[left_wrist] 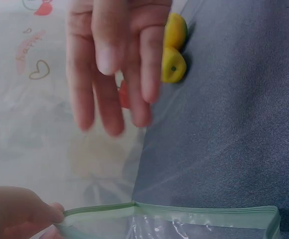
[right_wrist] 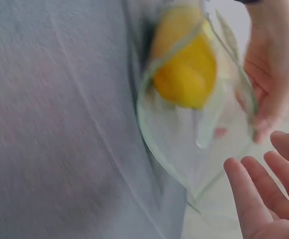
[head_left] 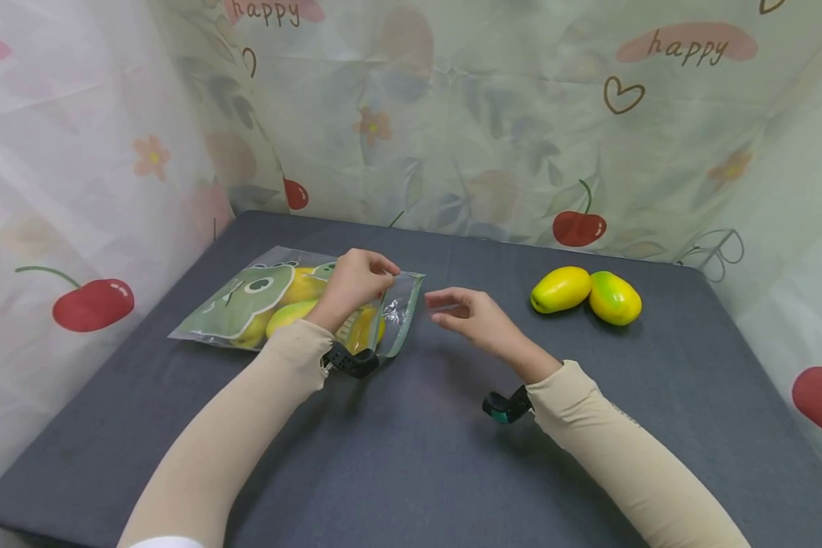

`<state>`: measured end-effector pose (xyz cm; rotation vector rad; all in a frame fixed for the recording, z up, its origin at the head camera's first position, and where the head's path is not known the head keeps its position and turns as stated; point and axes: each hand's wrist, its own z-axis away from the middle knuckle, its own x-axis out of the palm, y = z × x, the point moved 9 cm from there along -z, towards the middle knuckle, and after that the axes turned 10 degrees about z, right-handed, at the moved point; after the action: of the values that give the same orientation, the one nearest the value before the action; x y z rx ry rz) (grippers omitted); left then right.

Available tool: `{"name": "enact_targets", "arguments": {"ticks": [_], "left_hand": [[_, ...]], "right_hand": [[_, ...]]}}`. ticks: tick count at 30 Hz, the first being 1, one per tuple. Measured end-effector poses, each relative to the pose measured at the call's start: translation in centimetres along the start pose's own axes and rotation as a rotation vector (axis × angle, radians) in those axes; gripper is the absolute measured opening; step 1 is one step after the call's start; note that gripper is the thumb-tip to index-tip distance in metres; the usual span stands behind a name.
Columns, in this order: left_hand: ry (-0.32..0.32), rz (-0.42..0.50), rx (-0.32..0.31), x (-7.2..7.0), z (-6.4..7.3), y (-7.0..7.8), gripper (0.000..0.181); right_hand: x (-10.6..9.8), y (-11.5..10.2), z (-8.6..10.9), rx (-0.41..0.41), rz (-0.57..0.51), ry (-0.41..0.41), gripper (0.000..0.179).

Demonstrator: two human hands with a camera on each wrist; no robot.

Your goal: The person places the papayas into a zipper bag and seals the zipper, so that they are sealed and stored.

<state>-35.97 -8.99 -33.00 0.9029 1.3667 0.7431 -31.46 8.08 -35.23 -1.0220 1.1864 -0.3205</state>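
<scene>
A clear zip bag point(head_left: 243, 297) with a green cartoon print lies at the left of the table, several yellow mangoes point(head_left: 293, 313) inside. My left hand point(head_left: 359, 283) pinches the upper edge of its mouth between thumb and fingers. In the right wrist view the mouth gapes, showing a mango point(right_wrist: 186, 64) within its green rim point(right_wrist: 142, 119). Just right of the mouth, my right hand point(head_left: 478, 320) hovers with fingers extended, holding nothing. Two more yellow-green mangoes, one point(head_left: 560, 289) beside the other point(head_left: 615, 298), lie at the back right.
A dark grey cloth covers the table point(head_left: 425, 457). Behind it hangs a printed curtain point(head_left: 479, 114), which also runs along both sides. Each wrist wears a black device, one at the left point(head_left: 352, 360) and one at the right point(head_left: 507, 406).
</scene>
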Motion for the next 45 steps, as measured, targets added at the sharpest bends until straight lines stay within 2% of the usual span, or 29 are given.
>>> {"name": "enact_targets", "arguments": {"ticks": [9, 19, 22, 26, 33, 40, 45], "left_hand": [[0.003, 0.011, 0.001, -0.2, 0.1, 0.1, 0.019], [-0.006, 0.020, -0.010, 0.0, 0.1, -0.1, 0.021], [0.001, 0.028, -0.007, -0.1, 0.2, 0.0, 0.020], [0.003, 0.026, -0.003, -0.1, 0.3, 0.0, 0.020], [0.004, 0.015, -0.004, 0.0, 0.3, 0.0, 0.020], [0.003, 0.019, -0.001, 0.0, 0.4, 0.0, 0.020], [0.003, 0.016, 0.005, 0.0, 0.4, 0.1, 0.020]], "right_hand": [[-4.8, 1.1, 1.2, 0.008, -0.043, 0.100, 0.042], [-9.4, 3.3, 3.4, 0.080, 0.023, 0.203, 0.046], [-10.5, 4.0, 4.1, 0.078, 0.030, 0.252, 0.047], [-11.8, 5.3, 4.9, 0.091, 0.049, 0.314, 0.049], [-13.5, 7.6, 6.6, 0.134, 0.162, 0.409, 0.056], [-15.2, 9.2, 7.7, 0.167, 0.178, 0.480, 0.062], [-16.7, 10.9, 8.4, 0.219, 0.181, 0.548, 0.062]]}}
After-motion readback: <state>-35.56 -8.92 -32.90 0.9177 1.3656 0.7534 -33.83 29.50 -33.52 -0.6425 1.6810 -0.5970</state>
